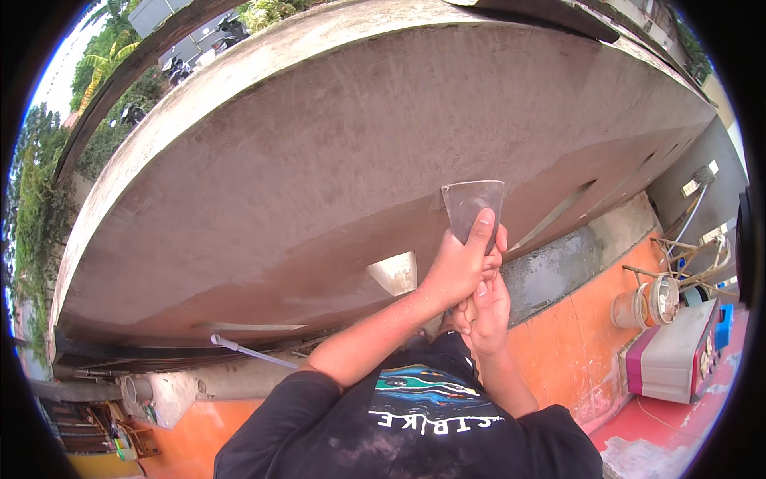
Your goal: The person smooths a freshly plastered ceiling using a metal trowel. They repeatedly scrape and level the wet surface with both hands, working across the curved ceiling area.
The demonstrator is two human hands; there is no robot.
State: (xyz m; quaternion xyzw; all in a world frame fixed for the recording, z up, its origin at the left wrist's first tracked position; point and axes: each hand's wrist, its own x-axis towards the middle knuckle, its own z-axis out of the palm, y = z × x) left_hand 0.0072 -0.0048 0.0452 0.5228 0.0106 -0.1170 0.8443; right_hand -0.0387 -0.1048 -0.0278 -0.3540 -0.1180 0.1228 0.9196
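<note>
My left hand [459, 267] is closed round a wide, flat scraper [472, 199], its thumb pressed along the grey blade. Just below it, my right hand [488, 311] is closed with curled fingers against the left hand, around the lower end of the scraper. The handle itself is hidden by both hands. The blade points up at a tall grey plastered wall [319, 152] and its wide edge lies at or close to the surface. I cannot tell whether it touches. The plaster is darker along a lower band, lighter above.
Slanted openings, one a pale gap [395, 273], cut through the wall's lower part. A pale pipe [251, 351] sticks out at left. Buckets [630, 307], wooden poles [686, 263] and a white-and-maroon box [666, 355] stand at right on the orange floor [550, 339].
</note>
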